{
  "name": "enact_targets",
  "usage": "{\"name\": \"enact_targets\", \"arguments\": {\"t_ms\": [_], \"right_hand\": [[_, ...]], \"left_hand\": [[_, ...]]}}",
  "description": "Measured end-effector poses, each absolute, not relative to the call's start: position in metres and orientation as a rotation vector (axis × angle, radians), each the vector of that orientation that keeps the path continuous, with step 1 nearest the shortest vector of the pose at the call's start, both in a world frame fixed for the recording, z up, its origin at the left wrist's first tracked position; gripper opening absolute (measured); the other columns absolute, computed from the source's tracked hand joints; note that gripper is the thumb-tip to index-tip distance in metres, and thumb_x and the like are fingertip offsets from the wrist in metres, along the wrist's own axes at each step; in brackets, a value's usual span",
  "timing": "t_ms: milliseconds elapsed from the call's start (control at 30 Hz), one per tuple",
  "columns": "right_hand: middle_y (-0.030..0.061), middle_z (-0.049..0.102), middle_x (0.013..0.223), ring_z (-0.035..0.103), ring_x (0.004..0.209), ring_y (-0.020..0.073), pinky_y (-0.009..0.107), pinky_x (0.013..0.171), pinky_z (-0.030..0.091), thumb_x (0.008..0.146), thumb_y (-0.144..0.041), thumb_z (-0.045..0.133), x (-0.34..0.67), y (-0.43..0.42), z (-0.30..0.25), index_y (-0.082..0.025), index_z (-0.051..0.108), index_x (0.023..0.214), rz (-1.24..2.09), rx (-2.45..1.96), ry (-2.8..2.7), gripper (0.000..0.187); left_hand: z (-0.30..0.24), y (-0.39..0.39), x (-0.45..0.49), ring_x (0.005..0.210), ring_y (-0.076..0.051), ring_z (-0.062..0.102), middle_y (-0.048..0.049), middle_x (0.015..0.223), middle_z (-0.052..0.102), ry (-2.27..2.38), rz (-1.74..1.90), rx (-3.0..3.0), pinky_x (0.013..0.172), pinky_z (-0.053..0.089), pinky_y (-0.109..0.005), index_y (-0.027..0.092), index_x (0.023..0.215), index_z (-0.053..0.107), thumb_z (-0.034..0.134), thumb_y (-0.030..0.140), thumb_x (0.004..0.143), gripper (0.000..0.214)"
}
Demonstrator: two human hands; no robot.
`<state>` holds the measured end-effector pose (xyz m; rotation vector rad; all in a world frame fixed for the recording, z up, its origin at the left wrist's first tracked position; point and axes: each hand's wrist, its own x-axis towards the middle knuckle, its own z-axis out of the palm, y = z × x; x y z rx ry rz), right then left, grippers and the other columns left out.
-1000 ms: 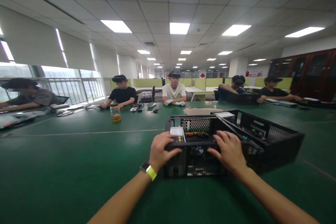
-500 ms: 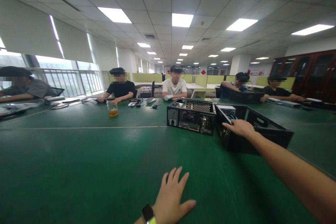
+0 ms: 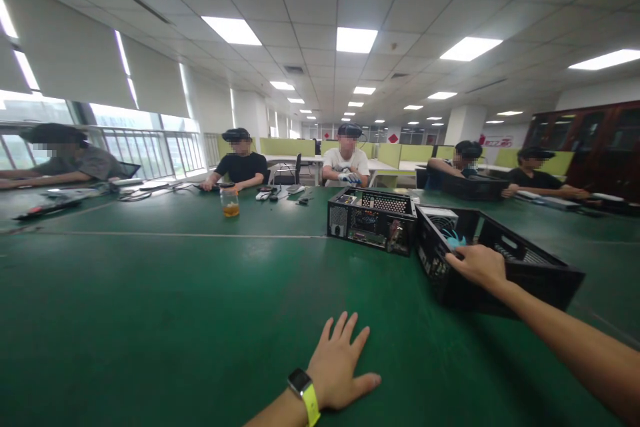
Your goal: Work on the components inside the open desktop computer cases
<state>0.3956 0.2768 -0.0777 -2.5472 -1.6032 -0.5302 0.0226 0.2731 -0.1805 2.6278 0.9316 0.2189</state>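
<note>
text: none legible | red wall sign: too blurred to read

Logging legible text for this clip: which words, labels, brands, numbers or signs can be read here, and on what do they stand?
None can be read.
Red-and-white sign on the far wall: characters blurred.
Red diamond sign on the far wall: too small.
Smartwatch above the left hand: screen dark.
Computer case held by the right hand, and the second case: no label legible.
</note>
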Motion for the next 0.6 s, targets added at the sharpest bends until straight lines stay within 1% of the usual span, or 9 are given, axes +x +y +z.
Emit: {"name": "enact_targets", "arguments": {"t_ms": [133,200,333,433,500,600], "right_hand": [[0.0104,0.067,0.076,0.062,0.075,0.0268,0.031,0.057,0.031,0.081,-0.055,0.033,0.373,0.224,-0.078,-0.022,0.069,0.078,-0.573,-2.535,-1.594,0.048],[0.0085,0.067,0.075,0.062,0.074,0.0262,0.031,0.056,0.029,0.081,-0.055,0.033,0.366,0.193,-0.080,-0.023,0.068,0.074,-0.577,-2.502,-1.624,0.047],[0.0048,0.067,0.070,0.061,0.071,0.0236,0.030,0.057,0.030,0.081,-0.054,0.036,0.353,0.121,-0.089,-0.024,0.064,0.065,-0.610,-2.352,-1.704,0.044],[0.0043,0.064,0.064,0.058,0.064,0.0198,0.030,0.059,0.033,0.081,-0.051,0.040,0.331,0.063,-0.096,-0.023,0.061,0.059,-0.630,-2.158,-1.790,0.042],[0.0043,0.061,0.060,0.054,0.059,0.0172,0.030,0.059,0.034,0.081,-0.048,0.044,0.311,0.027,-0.098,-0.022,0.057,0.056,-0.661,-1.992,-1.862,0.038],[0.0010,0.055,0.054,0.049,0.051,0.0134,0.028,0.054,0.034,0.079,-0.039,0.051,0.287,-0.019,-0.103,-0.022,0.053,0.055,-0.723,-1.651,-2.047,0.029]], "left_hand": [[-0.174,0.268,0.025,0.139,-0.031,0.009,-0.0118,0.151,0.021,0.958,0.205,2.617,0.110,0.009,-0.054,0.026,0.141,0.033,0.042,0.068,0.078,0.077],[-0.171,0.260,0.026,0.138,-0.031,0.015,-0.0124,0.149,0.026,0.999,0.228,2.585,0.111,0.013,-0.052,0.023,0.139,0.037,0.045,0.063,0.079,0.072],[-0.158,0.237,0.021,0.133,-0.027,0.031,-0.0117,0.141,0.039,1.012,0.408,2.576,0.109,0.023,-0.046,0.021,0.133,0.045,0.044,0.054,0.084,0.059],[-0.133,0.220,0.017,0.129,-0.024,0.036,-0.0091,0.139,0.042,0.907,0.533,2.664,0.106,0.029,-0.042,0.022,0.133,0.043,0.045,0.050,0.086,0.055],[-0.109,0.212,0.018,0.129,-0.023,0.035,-0.0087,0.141,0.040,0.796,0.597,2.759,0.106,0.029,-0.040,0.022,0.135,0.040,0.046,0.051,0.086,0.057],[-0.073,0.203,0.026,0.131,-0.026,0.032,-0.0111,0.144,0.034,0.537,0.616,2.959,0.107,0.027,-0.042,0.021,0.139,0.033,0.050,0.059,0.080,0.072]]}}
